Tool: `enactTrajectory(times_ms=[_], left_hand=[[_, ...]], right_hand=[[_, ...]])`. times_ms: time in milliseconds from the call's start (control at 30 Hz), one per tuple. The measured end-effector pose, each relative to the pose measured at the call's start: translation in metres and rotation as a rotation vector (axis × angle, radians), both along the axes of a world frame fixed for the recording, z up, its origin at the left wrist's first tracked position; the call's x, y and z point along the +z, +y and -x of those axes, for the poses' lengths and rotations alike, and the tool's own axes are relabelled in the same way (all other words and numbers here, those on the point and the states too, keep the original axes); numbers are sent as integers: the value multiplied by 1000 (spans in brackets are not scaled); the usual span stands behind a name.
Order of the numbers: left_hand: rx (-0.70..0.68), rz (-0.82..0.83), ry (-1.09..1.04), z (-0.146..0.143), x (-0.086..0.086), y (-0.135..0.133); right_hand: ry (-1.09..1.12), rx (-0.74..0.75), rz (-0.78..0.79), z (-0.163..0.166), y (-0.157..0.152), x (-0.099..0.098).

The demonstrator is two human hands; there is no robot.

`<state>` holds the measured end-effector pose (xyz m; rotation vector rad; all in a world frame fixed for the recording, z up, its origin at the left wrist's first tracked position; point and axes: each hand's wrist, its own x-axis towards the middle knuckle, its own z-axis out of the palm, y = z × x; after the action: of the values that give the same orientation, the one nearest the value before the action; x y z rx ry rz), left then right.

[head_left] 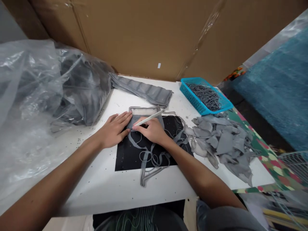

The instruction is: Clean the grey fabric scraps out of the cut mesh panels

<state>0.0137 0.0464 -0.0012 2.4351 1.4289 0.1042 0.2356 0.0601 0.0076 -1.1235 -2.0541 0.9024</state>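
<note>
**Grey piece (136, 119) Kept Between Flat Left Grip (117, 130) and Tool-Holding Right Grip (152, 130)**

The grey piece is laid over the upper part of a black mat (127, 158), which is spread on the white counter (103, 179). Its left edge is touched by the fingertips of the left grip, which is held flat and spread, with nothing clasped in it. In the right grip, a slim white pen-like tool (149, 118) is pinched narrowly between thumb and fingers. The tool is slanted across the piece, its lower end pointed toward the left fingertips; whether the piece is met by the tip cannot quite be told, as the spot is partly covered by the fingers. The piece is thus placed between the two grips, just beneath the right one.

Thin grey strips (144, 158) are looped over the mat below. Grey scraps (225, 138) are heaped to the right, near a blue basket (192, 98) filled with dark thin strands (205, 94). Behind the piece, a ribbed grey bundle (144, 90) is set down, with a clear plastic bag (81, 86) to the left.
</note>
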Motion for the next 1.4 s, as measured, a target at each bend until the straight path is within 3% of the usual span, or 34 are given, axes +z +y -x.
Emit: enactTrajectory(times_ms=[467,600,767,967,1267,1400], left_hand=[[29,-27,60,-6,-2,-3],[31,-5,51,-6,-4,-3],[58,38,90,-10,1,-3],[94,30,169,-16,9,-7],[96,25,204,-17,10,-7],[109,21,191,-18,12,-7]], right_hand=[[-26,28,17,4,4,-3],[-60,-10,-110,8,-3,-16],[-428,-69,-327,8,-9,-13],[-643,-405,-361,-20,-1,8],[-784,-909,-266,-110,-1,18],[-902,-1002,-197,-139,-8,19]])
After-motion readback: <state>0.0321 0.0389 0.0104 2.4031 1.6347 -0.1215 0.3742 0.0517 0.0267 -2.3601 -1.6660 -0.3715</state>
